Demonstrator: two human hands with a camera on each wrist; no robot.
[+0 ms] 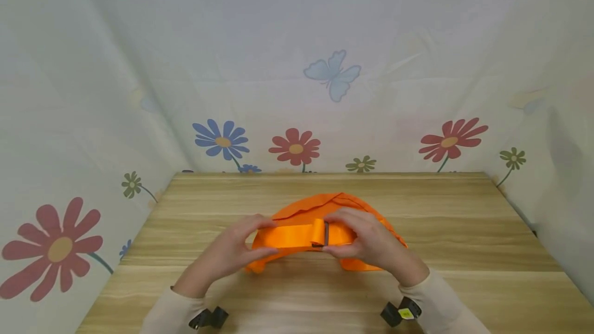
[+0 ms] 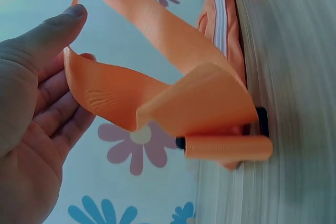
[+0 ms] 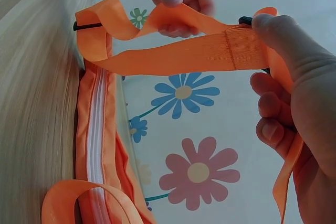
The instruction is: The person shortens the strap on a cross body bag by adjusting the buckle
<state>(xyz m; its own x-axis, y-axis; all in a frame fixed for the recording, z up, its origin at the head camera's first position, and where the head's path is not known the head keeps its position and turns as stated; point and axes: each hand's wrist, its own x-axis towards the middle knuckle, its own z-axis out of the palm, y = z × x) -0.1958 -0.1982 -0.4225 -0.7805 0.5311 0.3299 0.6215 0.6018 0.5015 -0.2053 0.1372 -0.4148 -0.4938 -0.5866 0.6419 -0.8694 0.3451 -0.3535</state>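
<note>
An orange fabric bag with a white zipper lies on the table under both hands. Its wide orange strap is stretched between them. My left hand pinches the strap between thumb and fingers on the left. On the right, my right hand grips the strap beside a dark slide buckle, thumb against the buckle's edge in the right wrist view. Another black buckle holds a folded strap end by the bag in the left wrist view. A loose strap end hangs below my right hand.
The wood-grain table reaches back to a pale cloth backdrop printed with flowers and a butterfly. Small black devices sit at both wrists. Another loop of strap stands up from the bag.
</note>
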